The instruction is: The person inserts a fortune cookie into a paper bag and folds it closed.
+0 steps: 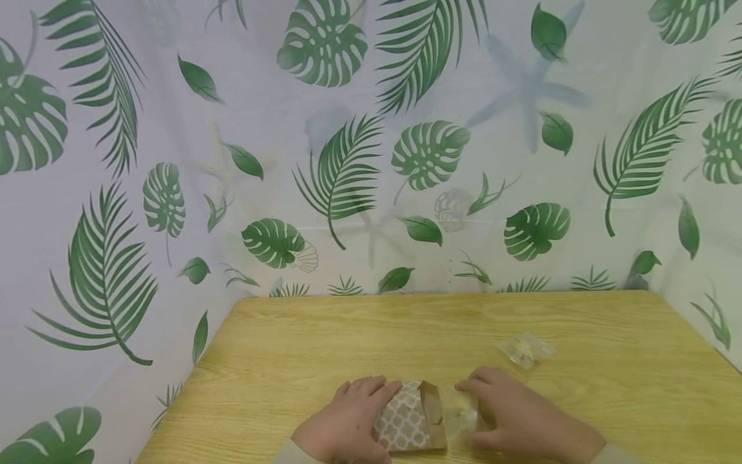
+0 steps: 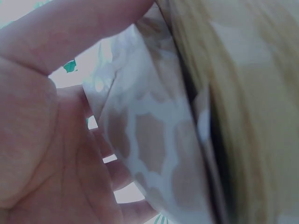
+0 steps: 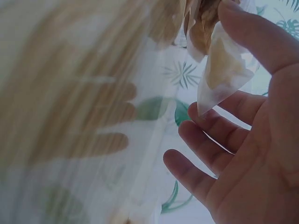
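Note:
A small paper box with a brown-and-white lattice print lies on the table, its open end and raised flap facing right. My left hand grips it from the left, thumb along the near side and fingers over the far side. The left wrist view shows the printed side between thumb and fingers. Just right of the open end, my right hand holds a clear plastic packet with something pale yellow inside. In the right wrist view the packet lies between the thumb and the loosely bent fingers.
A second clear packet with pale yellow contents lies on the wood-grain table, beyond my right hand. A white cloth printed with green leaves rises at the table's back and sides.

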The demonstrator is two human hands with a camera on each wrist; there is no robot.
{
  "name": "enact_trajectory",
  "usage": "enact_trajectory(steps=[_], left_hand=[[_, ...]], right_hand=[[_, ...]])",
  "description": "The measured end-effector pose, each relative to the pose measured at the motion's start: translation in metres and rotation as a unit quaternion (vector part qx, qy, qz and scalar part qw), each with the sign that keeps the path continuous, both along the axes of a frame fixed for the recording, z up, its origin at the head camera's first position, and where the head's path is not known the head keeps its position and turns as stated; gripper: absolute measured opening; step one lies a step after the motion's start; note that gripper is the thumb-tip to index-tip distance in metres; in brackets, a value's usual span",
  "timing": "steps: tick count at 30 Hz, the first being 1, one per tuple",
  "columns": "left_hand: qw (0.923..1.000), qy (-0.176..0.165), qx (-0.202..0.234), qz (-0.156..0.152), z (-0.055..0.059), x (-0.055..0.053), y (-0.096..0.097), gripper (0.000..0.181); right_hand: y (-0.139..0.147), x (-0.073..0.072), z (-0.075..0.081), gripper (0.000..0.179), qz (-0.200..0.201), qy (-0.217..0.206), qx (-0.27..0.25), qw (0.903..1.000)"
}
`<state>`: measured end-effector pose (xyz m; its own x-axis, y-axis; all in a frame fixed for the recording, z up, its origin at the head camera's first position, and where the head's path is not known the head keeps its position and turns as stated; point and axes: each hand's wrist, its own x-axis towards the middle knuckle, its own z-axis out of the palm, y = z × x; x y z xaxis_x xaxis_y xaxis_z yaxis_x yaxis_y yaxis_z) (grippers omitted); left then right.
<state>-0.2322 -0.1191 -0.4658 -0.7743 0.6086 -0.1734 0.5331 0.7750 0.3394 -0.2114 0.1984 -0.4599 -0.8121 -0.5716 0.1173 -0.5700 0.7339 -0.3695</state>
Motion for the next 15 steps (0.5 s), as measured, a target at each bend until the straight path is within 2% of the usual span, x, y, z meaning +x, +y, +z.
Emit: enact_trajectory(steps=[15], left_hand=[[1.0,0.0,-0.008,-0.003,0.001,-0.001,-0.001,0.102]], right_hand=[[-0.025,-0.01,-0.005,0.075,-0.009,-0.02,0.001,0.9998]])
